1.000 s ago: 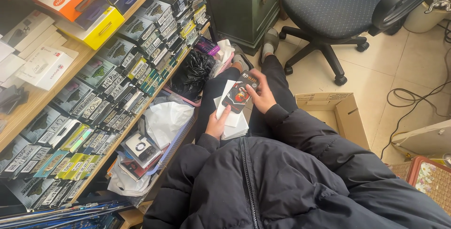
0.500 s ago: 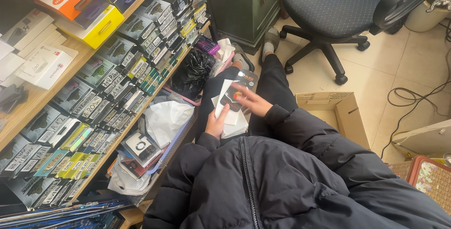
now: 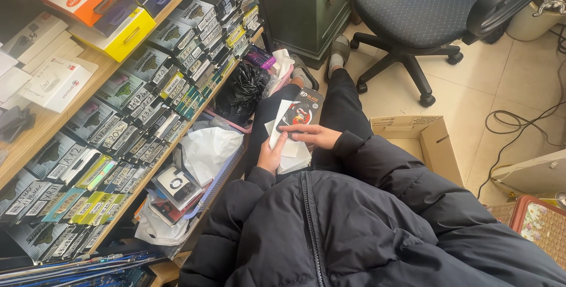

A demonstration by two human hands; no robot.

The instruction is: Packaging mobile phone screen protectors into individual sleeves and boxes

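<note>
On my lap, my left hand [image 3: 270, 156] props a stack of flat white packets [image 3: 292, 152], fingers curled under it. My right hand [image 3: 308, 135] pinches a glossy dark card package [image 3: 302, 112] against the stack. Beyond stand a black plastic bag [image 3: 242, 91] and a padded blue chair [image 3: 415, 5].

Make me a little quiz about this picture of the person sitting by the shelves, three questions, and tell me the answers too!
1. True or false: the right hand rests on a dark printed packet on top of a stack of flat packets in the lap.
2. Which hand props up the white card? A) left hand B) right hand C) neither
3. Fill in: the open cardboard box sits on the floor, and behind it stands an office ____.

Key: 1 true. 2 A. 3 chair.
</note>
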